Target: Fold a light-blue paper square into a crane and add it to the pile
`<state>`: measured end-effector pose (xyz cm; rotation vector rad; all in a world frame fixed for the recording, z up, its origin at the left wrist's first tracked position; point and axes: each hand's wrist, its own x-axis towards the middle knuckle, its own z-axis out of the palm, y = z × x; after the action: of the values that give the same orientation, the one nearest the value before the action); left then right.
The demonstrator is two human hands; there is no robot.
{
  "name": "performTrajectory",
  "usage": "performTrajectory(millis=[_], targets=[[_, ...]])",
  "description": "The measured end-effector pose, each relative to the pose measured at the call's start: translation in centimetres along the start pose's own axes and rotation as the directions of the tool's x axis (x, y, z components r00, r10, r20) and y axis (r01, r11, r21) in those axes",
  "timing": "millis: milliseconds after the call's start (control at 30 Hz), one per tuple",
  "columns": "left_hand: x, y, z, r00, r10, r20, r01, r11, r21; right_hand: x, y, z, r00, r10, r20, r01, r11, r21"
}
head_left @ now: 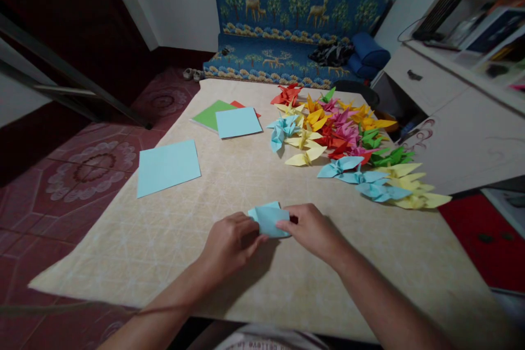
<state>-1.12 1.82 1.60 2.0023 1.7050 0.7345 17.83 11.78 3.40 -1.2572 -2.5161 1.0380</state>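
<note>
A small folded piece of light blue paper [269, 220] is held between my two hands, just above or on the tablecloth. My left hand [233, 238] is closed at its left edge, with thumb and fingers bent around the corner. On the opposite edge, my right hand [308, 229] pinches the paper, the thumb lying on its front face. Farther left lies a flat light blue sheet [169, 168]. Several folded paper cranes in blue, yellow, red, pink, orange and green cover the right side; a light blue crane [340, 166] is among those nearest my right hand.
The table has a pale patterned tablecloth [172, 251]. Near its far side, a stack of paper squares [239, 122] shows blue, green and red. Beyond stands a blue sofa [262, 46]. A white cabinet [471, 120] borders the right; a metal frame [74, 90] leans at left.
</note>
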Motion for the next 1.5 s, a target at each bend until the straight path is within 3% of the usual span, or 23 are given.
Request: performTrajectory(millis=[67,167,333,433,600,700,800,900,1033,1167,1333,1500], targets=[[0.5,-0.1,0.1,0.992,-0.125,-0.012,0.125,0.992,-0.021,0.5,0.1,0.5,0.993,0.081,-0.084,-0.083,0.996,-0.025],[0.3,0.2,0.6,0.978,-0.202,-0.046,0.197,0.976,-0.096,0.1,0.6,1.8,0.975,0.131,-0.181,-0.131,0.991,0.014],[-0.4,1.0,1.4,0.959,-0.251,-0.132,0.227,0.958,-0.175,-1.3,1.7,3.5,0.957,-0.046,-0.288,0.100,0.979,0.176],[-0.9,0.9,1.5,0.980,-0.170,-0.107,0.147,0.970,-0.195,-1.9,2.2,3.3,0.954,-0.161,-0.252,0.222,0.946,0.236],[-2.4,0.5,1.3,0.997,0.076,-0.019,-0.078,0.983,-0.164,-3.2,2.6,2.0,0.921,-0.383,-0.067,0.389,0.899,0.202],[-2.7,0.1,1.5,0.986,0.155,-0.059,-0.162,0.976,-0.145,-4.0,2.8,2.0,0.898,-0.434,-0.073,0.440,0.886,0.144],[-2.2,-0.3,1.5,0.970,0.230,-0.084,-0.236,0.969,-0.072,-4.5,2.8,2.5,0.887,-0.435,-0.154,0.452,0.886,0.104],[-1.5,-0.6,1.3,0.969,0.234,-0.086,-0.234,0.972,0.000,-4.6,2.4,3.0,0.901,-0.357,-0.248,0.388,0.918,0.088],[-0.9,-0.6,1.2,0.993,0.110,-0.047,-0.113,0.991,-0.066,-4.1,1.8,3.6,0.932,-0.153,-0.328,0.167,0.986,0.014],[-0.2,-0.6,1.2,0.999,-0.008,-0.032,0.008,1.000,-0.006,-3.4,1.8,4.3,0.899,0.002,-0.437,-0.004,1.000,-0.004],[2.0,-0.2,1.1,0.995,-0.068,0.077,0.058,0.990,0.131,-3.1,1.9,5.4,0.842,0.113,-0.527,-0.079,0.993,0.087],[3.3,0.3,1.4,0.969,-0.233,0.084,0.219,0.964,0.152,-3.6,1.5,5.9,0.779,0.037,-0.626,-0.059,0.998,-0.015]])
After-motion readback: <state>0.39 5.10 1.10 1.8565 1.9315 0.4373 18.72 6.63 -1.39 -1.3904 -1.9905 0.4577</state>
